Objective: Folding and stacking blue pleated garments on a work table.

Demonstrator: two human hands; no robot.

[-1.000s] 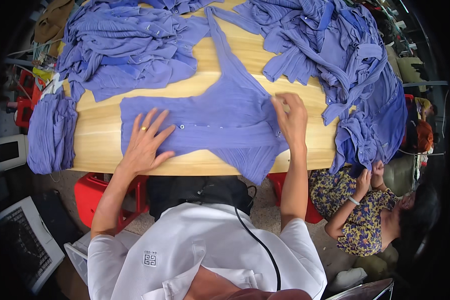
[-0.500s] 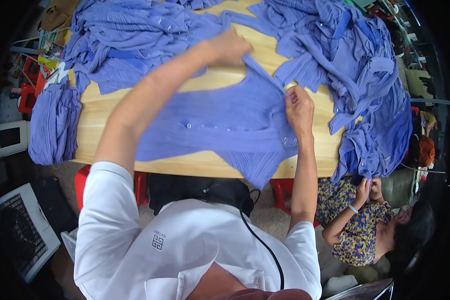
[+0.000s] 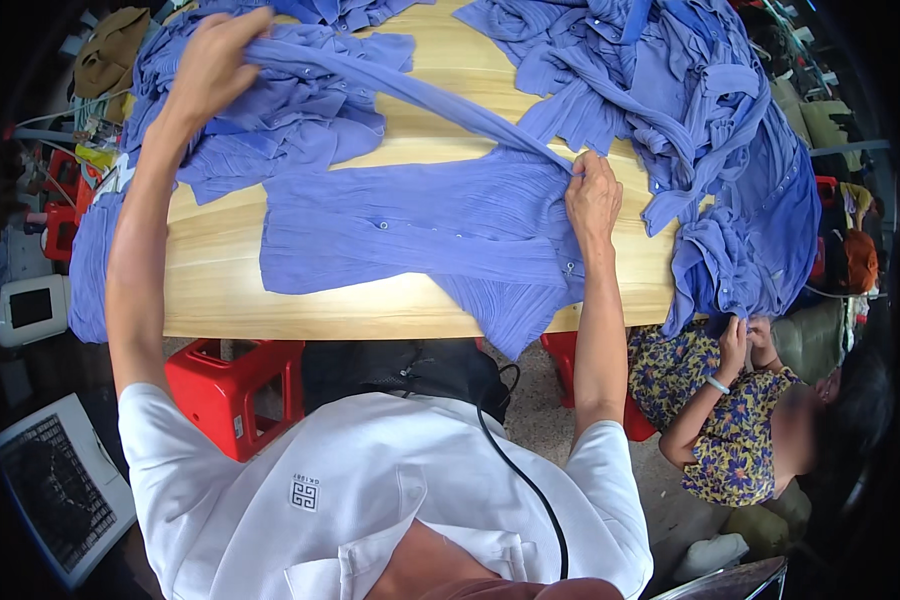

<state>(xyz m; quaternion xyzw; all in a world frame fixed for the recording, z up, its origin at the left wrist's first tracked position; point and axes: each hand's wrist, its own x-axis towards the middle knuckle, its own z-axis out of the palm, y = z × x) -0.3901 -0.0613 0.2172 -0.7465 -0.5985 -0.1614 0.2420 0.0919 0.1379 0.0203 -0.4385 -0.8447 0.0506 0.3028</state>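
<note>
A blue pleated button shirt (image 3: 420, 235) lies spread flat on the wooden table (image 3: 220, 305) in front of me. My right hand (image 3: 592, 195) presses down on the shirt's shoulder near its right end. My left hand (image 3: 210, 62) is stretched far to the upper left, gripping the end of the shirt's long sleeve (image 3: 410, 95). The sleeve runs taut from that hand across the table to the shoulder under my right hand.
Heaps of the same blue shirts lie at the table's far left (image 3: 270, 130) and right (image 3: 690, 110). Red stools (image 3: 230, 390) stand under the table. A person in a flowered top (image 3: 730, 420) sits at lower right, handling blue cloth.
My left hand left the shirt's front, took the sleeve and drew it out to the far upper left. My right hand stayed pressed on the shoulder.
</note>
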